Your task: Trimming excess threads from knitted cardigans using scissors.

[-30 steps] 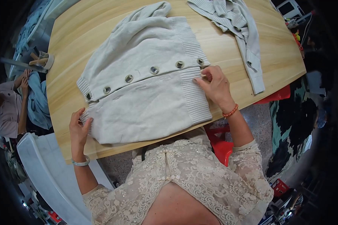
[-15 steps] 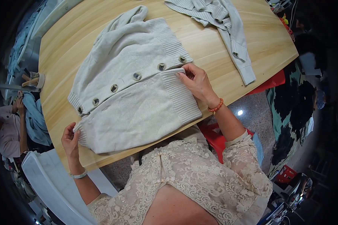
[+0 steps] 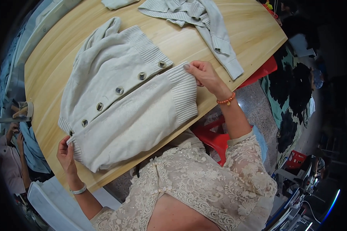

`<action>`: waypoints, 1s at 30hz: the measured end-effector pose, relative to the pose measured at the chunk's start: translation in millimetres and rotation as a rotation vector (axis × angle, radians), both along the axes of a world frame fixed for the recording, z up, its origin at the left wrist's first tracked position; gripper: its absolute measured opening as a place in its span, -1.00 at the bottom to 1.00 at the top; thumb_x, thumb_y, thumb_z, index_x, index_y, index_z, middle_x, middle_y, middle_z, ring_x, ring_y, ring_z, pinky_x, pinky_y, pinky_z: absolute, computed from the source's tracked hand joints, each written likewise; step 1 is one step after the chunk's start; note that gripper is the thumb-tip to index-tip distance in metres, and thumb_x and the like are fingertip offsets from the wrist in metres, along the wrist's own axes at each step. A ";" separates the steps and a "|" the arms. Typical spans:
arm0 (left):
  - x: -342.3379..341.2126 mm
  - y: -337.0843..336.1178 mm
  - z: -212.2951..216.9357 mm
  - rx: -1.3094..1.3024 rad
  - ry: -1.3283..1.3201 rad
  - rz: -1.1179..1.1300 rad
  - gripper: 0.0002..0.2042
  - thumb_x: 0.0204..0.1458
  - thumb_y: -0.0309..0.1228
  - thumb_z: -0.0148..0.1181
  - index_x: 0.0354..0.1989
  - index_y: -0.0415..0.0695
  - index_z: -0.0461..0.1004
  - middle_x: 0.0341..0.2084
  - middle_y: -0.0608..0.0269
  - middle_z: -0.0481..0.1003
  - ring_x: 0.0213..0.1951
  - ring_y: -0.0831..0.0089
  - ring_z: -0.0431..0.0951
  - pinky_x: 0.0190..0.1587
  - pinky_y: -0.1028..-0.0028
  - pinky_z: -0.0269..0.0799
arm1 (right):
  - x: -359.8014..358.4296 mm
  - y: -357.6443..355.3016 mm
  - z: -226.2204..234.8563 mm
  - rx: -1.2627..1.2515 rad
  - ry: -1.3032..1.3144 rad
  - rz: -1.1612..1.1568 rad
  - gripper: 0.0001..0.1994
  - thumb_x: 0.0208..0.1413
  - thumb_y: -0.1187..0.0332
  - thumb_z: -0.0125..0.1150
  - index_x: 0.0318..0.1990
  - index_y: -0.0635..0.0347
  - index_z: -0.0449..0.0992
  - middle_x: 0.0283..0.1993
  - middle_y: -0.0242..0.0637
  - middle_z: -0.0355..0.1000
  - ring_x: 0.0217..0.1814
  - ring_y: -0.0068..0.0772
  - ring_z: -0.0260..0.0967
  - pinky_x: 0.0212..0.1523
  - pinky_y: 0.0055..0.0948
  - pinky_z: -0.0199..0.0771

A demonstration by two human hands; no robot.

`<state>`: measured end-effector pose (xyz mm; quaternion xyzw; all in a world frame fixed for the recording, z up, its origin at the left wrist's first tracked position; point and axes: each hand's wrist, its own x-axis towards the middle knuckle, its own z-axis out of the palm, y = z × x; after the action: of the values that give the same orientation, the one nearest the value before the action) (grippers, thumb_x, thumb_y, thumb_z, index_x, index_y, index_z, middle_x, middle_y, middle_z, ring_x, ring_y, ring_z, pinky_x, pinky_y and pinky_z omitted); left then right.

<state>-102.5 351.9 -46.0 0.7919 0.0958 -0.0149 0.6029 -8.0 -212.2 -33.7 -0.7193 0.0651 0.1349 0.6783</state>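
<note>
A pale grey knitted cardigan [image 3: 104,69] with a row of dark-centred buttons lies spread on the wooden table [image 3: 254,27]. Its nearer front panel [image 3: 135,119] is drawn taut between my hands. My left hand [image 3: 67,156] pinches the ribbed neck corner of that panel. At the other end, my right hand [image 3: 208,77] grips the corner of the ribbed hem between thumb and fingers, slightly raised. The buttoned front lies beyond, parted from the held edge by a narrow gap that widens toward the hem.
Another grey knit garment [image 3: 189,17] lies at the back, one sleeve reaching right. A red stool [image 3: 216,140] stands below the table's near edge. Dark and green cloth [image 3: 287,100] is heaped at the right. Another person's hands [image 3: 17,133] hold blue fabric at the left.
Both hands keep hold of the panel edge. The right hand has lifted the hem corner and pulled it away from the buttoned front. The whole view has shifted, with the table sliding left.
</note>
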 end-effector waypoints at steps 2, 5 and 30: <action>5.9 5.5 -20.2 0.003 0.003 0.006 -0.72 0.18 -0.56 0.11 0.05 -0.33 0.42 -0.13 0.26 0.51 -0.10 0.58 0.48 0.03 0.58 0.36 | -2.2 1.9 -11.1 -0.032 0.051 0.012 -0.71 0.27 0.19 0.17 -0.37 0.24 0.51 -0.66 -0.54 0.29 -0.72 -0.77 0.13 -0.72 -0.67 0.06; 8.0 7.5 -29.2 0.079 0.008 -0.013 -0.73 0.17 -0.57 0.11 0.05 -0.34 0.41 -0.14 0.25 0.51 -0.11 0.58 0.49 0.02 0.59 0.37 | 0.6 2.4 -24.5 0.003 0.139 0.010 -0.69 0.28 0.19 0.14 -0.39 0.26 0.50 -0.69 -0.52 0.28 -0.76 -0.73 0.12 -0.77 -0.63 0.03; 5.0 -4.3 -25.2 0.077 -0.014 0.036 -0.73 0.18 -0.53 0.15 0.04 -0.34 0.41 -0.10 0.22 0.49 -0.07 0.54 0.48 0.07 0.55 0.36 | 5.8 24.5 -13.6 -0.277 0.083 0.092 -0.81 0.04 0.37 0.12 -0.33 0.33 0.56 -0.61 -0.42 0.40 -0.64 -0.69 0.30 -0.63 -0.61 0.32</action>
<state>-97.5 347.6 -71.2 0.8126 0.1060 0.0052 0.5730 -2.2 -187.8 -47.3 -0.8022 0.0780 0.1851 0.5623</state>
